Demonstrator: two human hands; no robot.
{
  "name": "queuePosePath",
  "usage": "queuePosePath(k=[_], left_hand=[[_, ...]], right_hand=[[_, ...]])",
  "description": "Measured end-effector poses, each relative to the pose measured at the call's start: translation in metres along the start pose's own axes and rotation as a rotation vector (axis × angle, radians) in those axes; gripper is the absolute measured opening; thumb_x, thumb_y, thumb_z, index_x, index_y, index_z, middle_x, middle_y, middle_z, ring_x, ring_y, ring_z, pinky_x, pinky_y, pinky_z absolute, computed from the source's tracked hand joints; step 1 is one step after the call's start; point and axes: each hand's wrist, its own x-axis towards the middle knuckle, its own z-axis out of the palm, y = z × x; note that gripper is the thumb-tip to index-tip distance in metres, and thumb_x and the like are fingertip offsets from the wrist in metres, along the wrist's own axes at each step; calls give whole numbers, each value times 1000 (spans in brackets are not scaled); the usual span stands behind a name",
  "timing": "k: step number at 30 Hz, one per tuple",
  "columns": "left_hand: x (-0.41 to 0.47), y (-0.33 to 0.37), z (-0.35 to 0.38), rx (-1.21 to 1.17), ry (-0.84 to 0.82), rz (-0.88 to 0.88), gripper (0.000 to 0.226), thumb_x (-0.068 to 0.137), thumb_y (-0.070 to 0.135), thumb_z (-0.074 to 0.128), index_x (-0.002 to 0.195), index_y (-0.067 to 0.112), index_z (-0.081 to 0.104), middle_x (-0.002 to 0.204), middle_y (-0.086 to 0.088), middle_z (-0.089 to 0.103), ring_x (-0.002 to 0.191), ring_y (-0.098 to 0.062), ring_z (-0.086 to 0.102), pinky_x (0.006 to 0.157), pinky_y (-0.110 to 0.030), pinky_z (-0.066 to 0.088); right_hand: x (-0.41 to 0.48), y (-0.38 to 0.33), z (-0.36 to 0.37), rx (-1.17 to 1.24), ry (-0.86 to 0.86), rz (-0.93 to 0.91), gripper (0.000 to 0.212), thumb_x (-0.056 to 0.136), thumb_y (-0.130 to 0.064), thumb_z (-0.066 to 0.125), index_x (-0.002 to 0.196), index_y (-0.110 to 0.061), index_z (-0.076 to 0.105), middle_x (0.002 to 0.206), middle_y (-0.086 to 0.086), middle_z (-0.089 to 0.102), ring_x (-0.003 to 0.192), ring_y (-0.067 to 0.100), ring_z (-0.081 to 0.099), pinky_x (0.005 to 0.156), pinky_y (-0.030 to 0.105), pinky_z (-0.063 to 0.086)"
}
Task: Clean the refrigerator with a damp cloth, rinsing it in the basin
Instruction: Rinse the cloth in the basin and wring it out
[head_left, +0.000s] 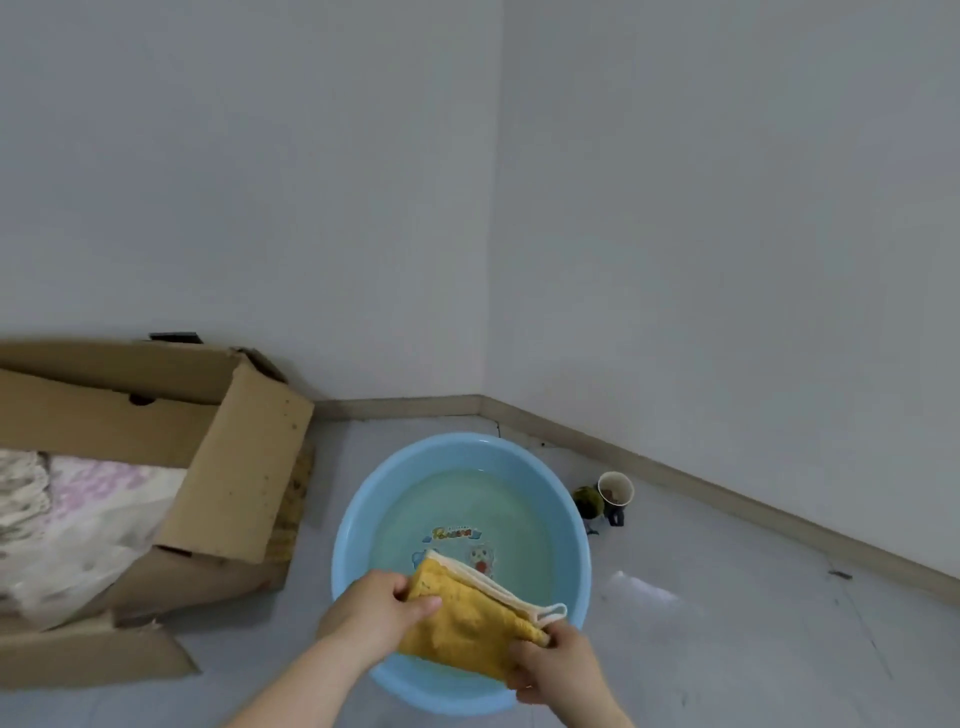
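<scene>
Only hands and forearms of person in view, low in frame around 6 o'clock. Left hand (374, 608): bare, back of hand, knuckles and thumb showing. Left forearm (291, 691): bare from wrist to bottom edge, toward 7 o'clock. Right hand (550, 662): bare, back of hand showing. Right forearm (592, 706): bare, short stretch visible at 5 o'clock. Fine detail blurred.

Soft, even light with a cool grey-blue cast fills the room; its source is out of view. Shadows are faint, darkest under the cardboard box (249, 467) at left. A pale glare patch lies on the floor (641, 590) just right of the basin (457, 451). Wide-angle bending curves the skirting board (395, 408) and stretches the edges. Detail is soft throughout, most at the near left.
</scene>
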Motion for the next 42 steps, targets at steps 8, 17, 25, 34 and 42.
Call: queuePosePath(k=[8, 17, 25, 34, 42], left_hand=[[137, -47, 53, -186, 68, -108, 45, 89, 37, 52, 54, 16, 32, 55, 1, 38, 56, -17, 39, 51, -27, 26], [255, -91, 134, -204, 303, -96, 32, 88, 37, 52, 106, 11, 51, 112, -11, 60, 105, -29, 55, 85, -31, 42], [300, -94, 152, -319, 344, -52, 12, 91, 30, 48, 94, 18, 48, 96, -6, 57, 88, -24, 54, 77, -28, 40], [281, -58, 129, -691, 363, 158, 33, 90, 39, 47, 72, 13, 57, 74, -3, 61, 79, -25, 57, 71, -29, 40], [269, -41, 109, -735, 310, 176, 45, 94, 37, 41, 55, 13, 47, 63, -4, 52, 78, -30, 55, 69, -30, 38]], right_hand=[[156, 15, 45, -99, 67, -111, 7, 93, -19, 49, 88, -14, 47, 74, -4, 49, 72, 12, 47, 54, 19, 34], [281, 78, 111, -296, 201, -186, 23, 89, -22, 55, 99, -13, 36, 94, 6, 59, 95, 29, 58, 68, 26, 38], [331, 81, 122, -380, 232, -261, 18, 94, -21, 45, 109, -12, 42, 94, 4, 60, 87, 25, 58, 62, 24, 34], [287, 43, 142, 62, 335, -562, 25, 88, -27, 56, 67, -20, 43, 58, -6, 50, 55, 5, 47, 56, 24, 37], [282, 26, 149, 182, 397, -583, 30, 93, -26, 46, 65, -16, 46, 61, -3, 52, 58, 12, 47, 54, 24, 36]])
